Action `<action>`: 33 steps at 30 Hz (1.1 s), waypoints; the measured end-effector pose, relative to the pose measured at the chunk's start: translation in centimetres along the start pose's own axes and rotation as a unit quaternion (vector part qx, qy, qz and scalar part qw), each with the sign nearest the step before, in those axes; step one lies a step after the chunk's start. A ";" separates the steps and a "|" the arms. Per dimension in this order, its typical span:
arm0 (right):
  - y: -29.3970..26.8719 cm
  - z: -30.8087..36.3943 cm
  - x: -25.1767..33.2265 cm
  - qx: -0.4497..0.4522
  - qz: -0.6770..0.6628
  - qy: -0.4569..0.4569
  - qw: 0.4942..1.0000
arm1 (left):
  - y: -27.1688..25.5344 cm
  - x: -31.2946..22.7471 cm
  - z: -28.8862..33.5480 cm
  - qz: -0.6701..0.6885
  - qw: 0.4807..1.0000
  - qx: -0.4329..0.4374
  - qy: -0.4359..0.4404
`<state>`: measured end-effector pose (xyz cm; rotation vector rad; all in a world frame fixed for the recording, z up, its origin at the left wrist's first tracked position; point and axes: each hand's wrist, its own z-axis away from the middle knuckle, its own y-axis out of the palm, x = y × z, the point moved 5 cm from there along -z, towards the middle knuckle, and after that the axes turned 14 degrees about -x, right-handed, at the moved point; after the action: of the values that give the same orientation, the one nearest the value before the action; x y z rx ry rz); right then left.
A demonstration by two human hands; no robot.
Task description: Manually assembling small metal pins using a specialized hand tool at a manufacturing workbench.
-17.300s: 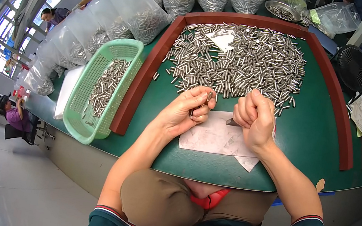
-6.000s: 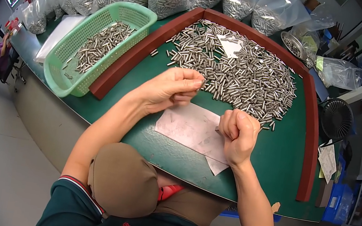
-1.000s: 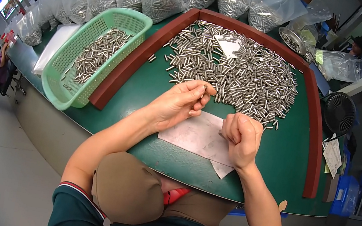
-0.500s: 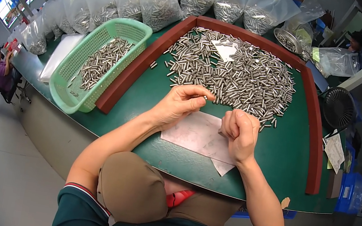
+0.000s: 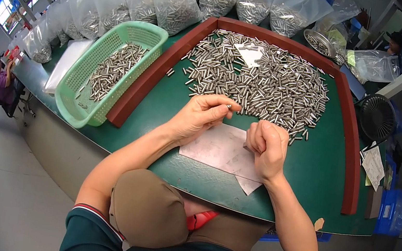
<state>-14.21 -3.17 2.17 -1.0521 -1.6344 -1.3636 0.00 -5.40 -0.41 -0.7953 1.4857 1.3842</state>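
Observation:
My left hand (image 5: 204, 113) is closed in a pinch over the near edge of a heap of small metal pins (image 5: 265, 86). Between its thumb and fingertip shows the end of one metal pin (image 5: 228, 106). Beside it, my right hand (image 5: 268, 147) is curled into a fist. A bit of something grey shows at its left side, too small to name. Beneath both hands lies a smudged pale sheet (image 5: 218, 152) on the green tabletop (image 5: 160, 119). A white scrap of paper (image 5: 250, 55) rests in the heap.
A dark red frame (image 5: 155, 65) borders the heap on three sides. To its left stands a green perforated basket (image 5: 67, 88) holding more pins. Clear bags (image 5: 173, 3) of metal pieces line the back. A black fan (image 5: 376, 119) and a metal bowl (image 5: 319, 43) are at right.
The pin in my left hand's pinch is slightly more exposed, its end turned a little. My right hand stays nearly still. The whole view has shifted slightly.

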 end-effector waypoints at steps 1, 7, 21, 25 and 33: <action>0.0 0.0 0.0 0.000 0.002 0.000 1.000 | -0.1 -0.1 0.0 0.001 1.000 -0.001 -0.003; -0.2 -0.3 0.0 -0.007 -0.020 0.002 1.000 | 1.5 -1.1 1.0 -0.295 0.948 0.033 0.111; -2.4 -1.2 0.0 -0.120 -0.215 0.027 0.969 | 3.0 -0.4 1.6 -0.568 0.785 0.065 0.238; -1.8 -1.2 -0.8 -0.132 -0.258 0.052 0.956 | 2.5 -0.1 1.6 -0.550 0.804 0.057 0.217; -0.9 -1.1 -1.7 -0.109 -0.236 0.072 0.963 | 2.2 -0.4 1.7 -0.535 0.820 0.023 0.203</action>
<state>-14.38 -4.56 0.42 -0.6789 -1.7181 -1.9197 -1.49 -3.45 0.86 -1.6267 1.0095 0.3177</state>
